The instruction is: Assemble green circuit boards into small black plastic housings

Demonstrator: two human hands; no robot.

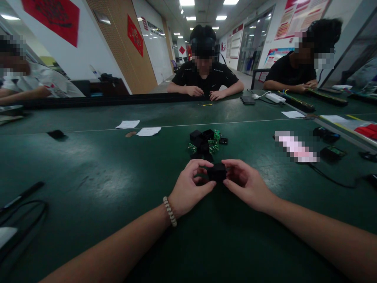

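Worktop (103,204): wide bare stretch left of the hands, another to the right below the cable (332,177). Far side blocked by clustered black housings and green boards (203,143). Right passage narrowed by pixelated pink object (297,149) and cable. Near left edge: black pen-like item (22,196), looped cord (38,212).

Both bare forearms, the left (118,243) and the right (321,226), slant inward over the tabletop (97,220), well short of its far edge. The left hand (190,188) and right hand (251,184) face each other, palms inward (roughly a mirrored pair). On each, the thumb reaches inward on the near side, with the index finger arched on the far side. The other fingers curl beneath, partly hidden. Both wrists look nearly straight.
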